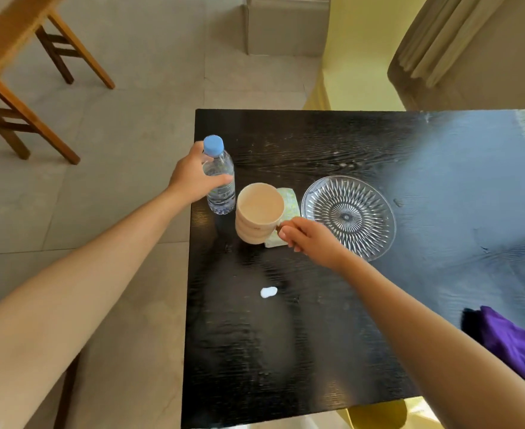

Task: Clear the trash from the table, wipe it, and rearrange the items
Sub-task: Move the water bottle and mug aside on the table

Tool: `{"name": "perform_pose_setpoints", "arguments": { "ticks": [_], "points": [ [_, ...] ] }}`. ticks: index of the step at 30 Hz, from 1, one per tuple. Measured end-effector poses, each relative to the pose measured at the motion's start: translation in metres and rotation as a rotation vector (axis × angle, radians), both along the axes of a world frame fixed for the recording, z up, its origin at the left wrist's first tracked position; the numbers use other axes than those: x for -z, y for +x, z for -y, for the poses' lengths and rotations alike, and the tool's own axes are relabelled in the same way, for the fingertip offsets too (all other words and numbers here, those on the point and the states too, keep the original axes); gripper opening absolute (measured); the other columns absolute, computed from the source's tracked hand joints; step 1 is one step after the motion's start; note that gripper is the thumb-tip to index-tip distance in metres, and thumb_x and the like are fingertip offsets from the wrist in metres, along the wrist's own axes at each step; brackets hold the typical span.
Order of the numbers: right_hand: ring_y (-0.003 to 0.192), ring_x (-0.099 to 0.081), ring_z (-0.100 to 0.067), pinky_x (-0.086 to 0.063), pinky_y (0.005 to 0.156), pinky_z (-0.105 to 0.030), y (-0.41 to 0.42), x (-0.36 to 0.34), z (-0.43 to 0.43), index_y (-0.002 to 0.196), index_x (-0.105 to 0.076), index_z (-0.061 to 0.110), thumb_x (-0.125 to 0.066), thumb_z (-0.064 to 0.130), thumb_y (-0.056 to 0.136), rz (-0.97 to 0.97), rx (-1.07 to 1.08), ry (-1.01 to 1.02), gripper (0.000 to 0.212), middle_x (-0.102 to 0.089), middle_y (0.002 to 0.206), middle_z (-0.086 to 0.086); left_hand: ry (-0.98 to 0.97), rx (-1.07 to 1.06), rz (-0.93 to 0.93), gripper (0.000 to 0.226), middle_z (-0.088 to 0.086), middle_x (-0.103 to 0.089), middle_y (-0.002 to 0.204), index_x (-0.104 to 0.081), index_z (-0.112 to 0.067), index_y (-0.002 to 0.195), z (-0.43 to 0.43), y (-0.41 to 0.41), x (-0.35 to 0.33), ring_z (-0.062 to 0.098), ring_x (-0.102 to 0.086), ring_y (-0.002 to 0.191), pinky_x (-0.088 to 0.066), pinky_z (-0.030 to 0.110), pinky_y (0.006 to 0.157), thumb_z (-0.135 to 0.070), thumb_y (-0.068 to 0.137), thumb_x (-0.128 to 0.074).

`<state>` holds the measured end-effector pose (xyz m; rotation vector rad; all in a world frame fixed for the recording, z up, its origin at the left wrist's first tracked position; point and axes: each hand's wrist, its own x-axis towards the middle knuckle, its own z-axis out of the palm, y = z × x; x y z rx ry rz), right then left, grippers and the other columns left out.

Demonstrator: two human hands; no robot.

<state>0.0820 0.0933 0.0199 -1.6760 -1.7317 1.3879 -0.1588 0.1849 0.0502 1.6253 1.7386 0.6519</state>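
Left hand (193,178) wrapped around upright clear plastic bottle with blue cap (219,178), at far-left corner of black wooden table (286,351). Right hand (310,239) closed on handle of beige ribbed mug (259,213), just right of bottle. Small white crumpled scrap (268,291) lies loose, toward person from mug; right hand nearer.

No text can be read; the water bottle (220,181) label shows only a blurred barcode.

Upright blue-capped water bottle (220,178), beige mug (258,213), empty glass plate (348,215), white scrap (268,292) on black table (317,144).
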Motion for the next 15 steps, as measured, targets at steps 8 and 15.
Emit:
{"name": "perform_pose_setpoints", "arguments": {
  "ticks": [8,15],
  "points": [
    [0.056,-0.042,-0.007,-0.039,0.063,-0.026,0.051,-0.038,0.007,0.081,-0.054,-0.009,-0.043,0.014,0.095,0.045,0.126,0.163,0.029,-0.051,0.064,0.004,0.043,0.05,0.005,0.073,0.007,-0.059,0.129,-0.043,-0.017,0.129,0.003,0.029,-0.051,0.024,-0.055,0.119,-0.041,0.032,0.091,-0.035,0.069,-0.08],
    [0.058,-0.045,-0.007,-0.039,0.062,-0.023,0.119,-0.058,0.016,0.095,-0.057,-0.009,-0.043,0.018,0.097,0.065,0.244,0.198,0.03,-0.052,0.064,0.007,0.036,0.159,0.029,0.075,0.007,-0.058,0.131,-0.042,-0.016,0.132,0.01,0.1,-0.08,0.024,-0.054,0.12,-0.041,0.036,0.092,-0.032,0.07,-0.08]
  ]
}}
